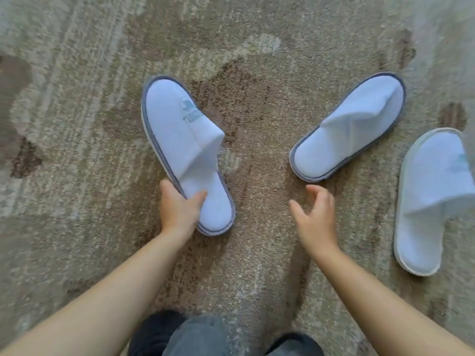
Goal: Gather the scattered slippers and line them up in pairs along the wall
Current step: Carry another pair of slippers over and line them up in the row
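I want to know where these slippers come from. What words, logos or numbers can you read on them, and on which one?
Grey-trimmed slipper in the left hand: teal logo with lines of print under it, too blurred to read.
White-trimmed slipper at the right edge: teal mark, cut off by the frame and blurred, unreadable.
Middle grey-trimmed slipper: no print visible.
Nothing else carries text.
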`<act>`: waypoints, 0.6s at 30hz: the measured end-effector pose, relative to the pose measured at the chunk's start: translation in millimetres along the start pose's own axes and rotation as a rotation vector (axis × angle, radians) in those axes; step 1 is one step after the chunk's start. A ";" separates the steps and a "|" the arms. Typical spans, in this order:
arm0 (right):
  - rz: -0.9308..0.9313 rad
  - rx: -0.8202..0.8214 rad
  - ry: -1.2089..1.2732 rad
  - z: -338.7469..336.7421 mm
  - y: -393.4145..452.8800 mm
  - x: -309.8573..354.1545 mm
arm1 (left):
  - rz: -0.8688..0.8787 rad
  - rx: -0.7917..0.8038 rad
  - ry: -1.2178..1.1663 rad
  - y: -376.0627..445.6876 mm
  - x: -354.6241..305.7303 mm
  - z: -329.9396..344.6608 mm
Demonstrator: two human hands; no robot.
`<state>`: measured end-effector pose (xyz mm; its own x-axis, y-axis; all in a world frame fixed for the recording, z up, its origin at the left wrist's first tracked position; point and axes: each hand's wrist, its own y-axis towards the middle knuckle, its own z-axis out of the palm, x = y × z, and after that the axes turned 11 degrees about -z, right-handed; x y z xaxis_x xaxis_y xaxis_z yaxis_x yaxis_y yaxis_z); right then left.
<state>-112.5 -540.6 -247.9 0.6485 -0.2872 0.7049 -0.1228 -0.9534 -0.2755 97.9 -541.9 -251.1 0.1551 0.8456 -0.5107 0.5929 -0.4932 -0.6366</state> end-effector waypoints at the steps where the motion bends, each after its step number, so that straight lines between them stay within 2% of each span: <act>1: 0.065 -0.080 0.039 -5.2 6.1 -3.1 | 0.034 0.013 -0.025 -4.0 -5.4 3.8; 5: 0.303 -0.252 0.175 -15.0 44.3 -9.9 | 0.144 0.102 -0.067 -10.2 -28.1 17.7; 10: 0.394 -0.438 0.294 -6.4 81.2 -5.8 | 0.264 0.174 -0.017 -4.4 -50.7 26.1; 12: 0.414 -0.458 0.352 -3.5 88.5 -3.6 | 0.269 0.171 -0.006 -3.1 -55.1 27.8; 15: 0.466 -0.405 0.425 -3.2 86.5 -1.7 | 0.261 0.151 -0.011 -5.6 -56.0 29.2; 18: 0.395 -0.361 0.511 -14.9 74.4 6.1 | 0.220 0.204 -0.037 -15.9 -58.5 27.2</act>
<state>-128.9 -614.7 -254.4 0.0850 -0.5385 0.8383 -0.5716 -0.7155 -0.4017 58.0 -589.1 -226.8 0.2310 0.7080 -0.6674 0.3769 -0.6975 -0.6094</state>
